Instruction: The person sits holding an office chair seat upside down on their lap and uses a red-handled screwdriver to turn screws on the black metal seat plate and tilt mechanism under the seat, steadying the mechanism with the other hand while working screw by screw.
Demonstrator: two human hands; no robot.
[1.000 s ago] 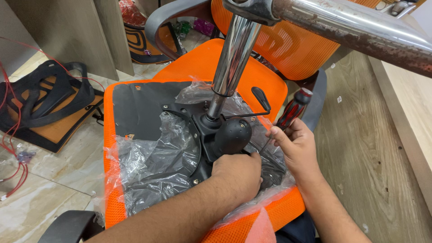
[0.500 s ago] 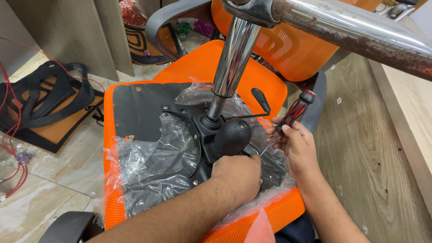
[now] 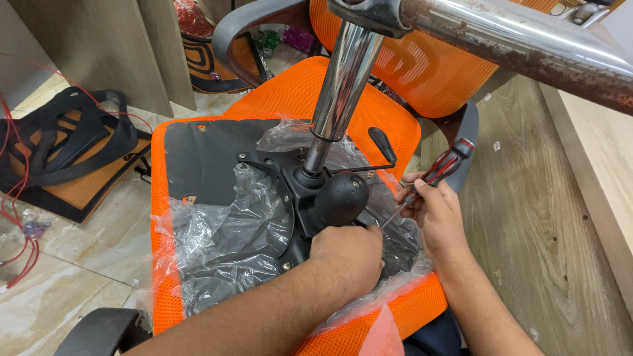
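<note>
Fingers [image 3: 422, 198] grip screwdriver [image 3: 427, 186] (tip angled down-left, handle up-right).

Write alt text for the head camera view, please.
Two hands work on the underside of an upturned orange office chair: the right hand holds a red-and-black screwdriver, the left hand rests on the black seat mechanism, amid clear plastic wrap.
</note>
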